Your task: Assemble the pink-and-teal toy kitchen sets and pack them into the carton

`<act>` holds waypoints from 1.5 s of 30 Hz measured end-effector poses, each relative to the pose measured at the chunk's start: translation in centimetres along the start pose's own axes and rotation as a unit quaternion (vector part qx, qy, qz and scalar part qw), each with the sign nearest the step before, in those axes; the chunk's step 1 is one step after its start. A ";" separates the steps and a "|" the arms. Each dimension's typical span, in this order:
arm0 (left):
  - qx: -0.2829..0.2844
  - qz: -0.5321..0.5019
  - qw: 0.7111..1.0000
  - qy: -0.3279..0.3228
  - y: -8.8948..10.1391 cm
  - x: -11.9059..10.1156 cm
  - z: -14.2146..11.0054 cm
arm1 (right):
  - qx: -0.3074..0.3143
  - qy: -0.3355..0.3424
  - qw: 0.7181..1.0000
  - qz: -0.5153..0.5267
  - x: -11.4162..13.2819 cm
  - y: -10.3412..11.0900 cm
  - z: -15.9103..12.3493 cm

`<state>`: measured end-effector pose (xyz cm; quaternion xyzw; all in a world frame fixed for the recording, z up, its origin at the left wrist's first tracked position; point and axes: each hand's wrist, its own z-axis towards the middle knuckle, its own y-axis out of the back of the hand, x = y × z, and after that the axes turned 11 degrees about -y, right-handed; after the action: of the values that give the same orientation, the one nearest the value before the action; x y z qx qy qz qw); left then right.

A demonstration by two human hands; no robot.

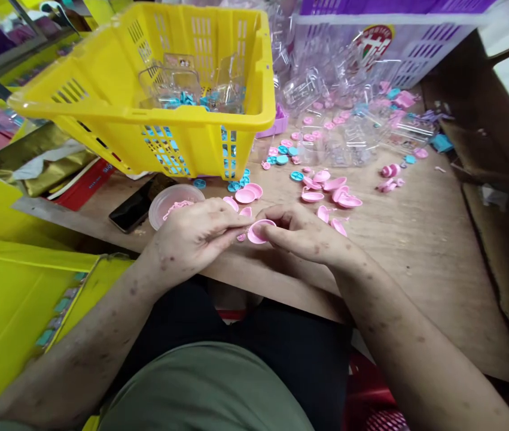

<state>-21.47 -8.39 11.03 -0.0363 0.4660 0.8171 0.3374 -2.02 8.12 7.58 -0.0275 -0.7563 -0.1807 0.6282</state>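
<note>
Over the table's front edge, my right hand (301,232) pinches a pink oval plastic shell (259,231), its thumb lying in the hollow. My left hand (207,228) meets it from the left, thumb and fingertips pressed together at the shell's edge; whatever small thing they grip there cannot be made out. A little pink round piece (241,237) shows just under the left fingertips. Behind the hands lie more pink oval pieces (245,195). A round clear tub (158,206) holding pink chain-like bits stands beside my left hand, which partly covers it.
A yellow basket (146,134) with clear packs and blue pieces stands at the back left. A dark phone (131,209) lies before it. Pink shells (341,194), blue discs (282,160) and clear plastic packaging (305,90) lie scattered behind. A white-purple crate (424,51) stands at the back; cardboard (491,239) borders the right.
</note>
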 end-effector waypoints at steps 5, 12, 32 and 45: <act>0.004 0.020 0.999 0.028 -0.3 -0.1 0.0 | -0.012 0.010 1.000 0.017 0.0 0.0 -0.1; 0.015 0.028 0.999 0.026 -0.1 -0.3 0.4 | -0.001 -0.001 1.000 0.021 0.4 -0.1 -0.5; -0.079 -0.050 0.994 0.055 -3.7 -0.4 0.8 | 0.005 -0.085 0.987 0.135 0.9 1.0 -1.2; 0.093 0.212 0.966 0.118 7.1 5.6 -2.5 | -0.389 -0.061 0.828 -0.400 -3.8 7.9 -3.4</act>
<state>-30.56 -9.90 12.78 -0.0009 0.5735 0.8130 0.1008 4.12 15.15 6.32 0.0240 -0.6053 -0.6931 0.3906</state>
